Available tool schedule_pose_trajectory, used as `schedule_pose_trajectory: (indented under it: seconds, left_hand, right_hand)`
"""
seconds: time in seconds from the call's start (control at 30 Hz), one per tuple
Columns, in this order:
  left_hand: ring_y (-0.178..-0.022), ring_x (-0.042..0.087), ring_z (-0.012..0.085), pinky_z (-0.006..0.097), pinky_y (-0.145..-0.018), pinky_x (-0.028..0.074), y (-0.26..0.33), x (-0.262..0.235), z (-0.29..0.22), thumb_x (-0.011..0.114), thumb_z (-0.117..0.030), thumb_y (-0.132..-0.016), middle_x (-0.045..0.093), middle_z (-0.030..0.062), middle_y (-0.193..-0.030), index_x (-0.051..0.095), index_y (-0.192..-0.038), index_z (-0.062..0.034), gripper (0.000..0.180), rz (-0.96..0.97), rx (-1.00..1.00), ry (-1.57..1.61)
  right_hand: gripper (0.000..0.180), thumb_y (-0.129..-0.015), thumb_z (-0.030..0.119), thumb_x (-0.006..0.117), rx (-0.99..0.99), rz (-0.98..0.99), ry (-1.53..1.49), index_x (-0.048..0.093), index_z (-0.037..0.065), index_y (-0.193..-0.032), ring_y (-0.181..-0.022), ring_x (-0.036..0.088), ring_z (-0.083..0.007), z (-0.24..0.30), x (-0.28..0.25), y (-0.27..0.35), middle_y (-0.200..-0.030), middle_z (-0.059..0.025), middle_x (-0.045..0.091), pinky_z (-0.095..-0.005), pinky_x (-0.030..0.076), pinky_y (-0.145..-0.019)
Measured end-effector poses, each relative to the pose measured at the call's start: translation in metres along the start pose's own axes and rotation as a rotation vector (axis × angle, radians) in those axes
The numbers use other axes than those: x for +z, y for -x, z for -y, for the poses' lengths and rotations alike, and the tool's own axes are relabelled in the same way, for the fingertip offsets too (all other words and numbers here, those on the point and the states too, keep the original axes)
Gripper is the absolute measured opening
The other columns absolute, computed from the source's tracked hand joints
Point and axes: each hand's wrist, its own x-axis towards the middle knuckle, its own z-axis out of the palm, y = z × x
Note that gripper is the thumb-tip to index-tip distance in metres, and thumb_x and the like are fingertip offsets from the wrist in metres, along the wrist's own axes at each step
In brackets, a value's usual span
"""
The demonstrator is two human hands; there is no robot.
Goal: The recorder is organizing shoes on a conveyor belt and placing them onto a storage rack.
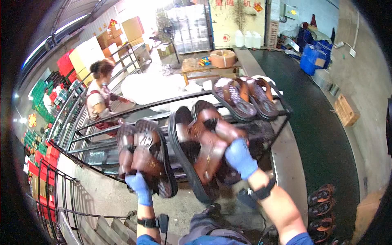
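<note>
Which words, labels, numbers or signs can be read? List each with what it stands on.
Cream panel: large red lettering, not copied.
Same panel: red emblem, too small to read.
Same panel: orange diamond sign, too small to read.
Right hand's brown sandals: pale strap marks, too blurred.

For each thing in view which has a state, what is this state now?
Left hand: gloved, gripping.
Left sandal pair: held in left hand.
Right hand: gloved, gripping.
Middle sandal pair: held in right hand.
Sandal pair at the black rack's corner: insoles up, side by side.
Floor sandals: lying in a row.
Blue barrel: standing; lid unclear.
Strap roll: coiled, on wooden table.
</note>
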Motion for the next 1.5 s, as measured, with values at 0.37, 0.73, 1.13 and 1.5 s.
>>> schedule_pose_trajectory:
  seconds: [0.37, 0.73, 1.13, 1.5]
  left_hand:
    - [-0.078, 0.06, 0.0164, 0.029, -0.069, 0.049, -0.151, 0.108, -0.039, 0.067, -0.023, -0.081, 0.064, 0.0144, -0.104, 0.059, -0.11, 0.0056, 0.041, 0.361, 0.071, -0.149]
    - [-0.11, 0.047, 0.0352, 0.044, -0.097, 0.035, 0.302, 0.181, -0.118, 0.062, -0.009, -0.072, 0.053, 0.0195, -0.117, 0.054, -0.118, 0.0032, 0.048, 1.067, 0.938, 0.199]
    - [-0.099, 0.058, 0.0346, 0.042, -0.08, 0.048, 0.808, 0.335, -0.308, 0.063, -0.028, -0.072, 0.059, 0.0226, -0.109, 0.06, -0.1, -0.0016, 0.038, 1.74, 1.246, -0.207]
    - [-0.089, 0.057, 0.0404, 0.047, -0.077, 0.045, 0.575, 0.236, -0.137, 0.057, -0.039, -0.078, 0.06, 0.026, -0.091, 0.058, -0.091, 0.0029, 0.044, 1.516, 0.301, -0.205]
  right_hand:
    - [0.041, -0.074, 0.021, 0.064, -0.087, -0.062, 0.345, 0.059, 0.0, -0.109, -0.095, 0.059, -0.0349, -0.045, 0.029, -0.082, -0.103, -0.0224, 0.061, -0.0392, 0.048, -0.082]
    - [0.042, -0.078, 0.022, 0.065, 1.285, -0.993, 0.647, 0.058, 0.005, -0.116, -0.091, 0.063, -0.0254, -0.035, -0.26, 0.473, -0.098, -0.0189, 0.064, -0.0334, 0.049, -0.081]
    - [0.046, -0.08, 0.039, 0.062, 1.597, -1.156, 1.182, 0.056, -0.005, -0.094, -0.08, 0.059, -0.0379, -0.045, -0.532, 0.628, -0.085, -0.0236, 0.061, -0.0454, 0.046, -0.071]
    - [0.043, -0.081, 0.021, 0.063, 1.107, -0.358, 1.655, 0.053, -0.004, -0.114, -0.081, 0.06, -0.0347, -0.034, -0.372, 0.658, -0.089, -0.0221, 0.062, -0.0417, 0.047, -0.07]
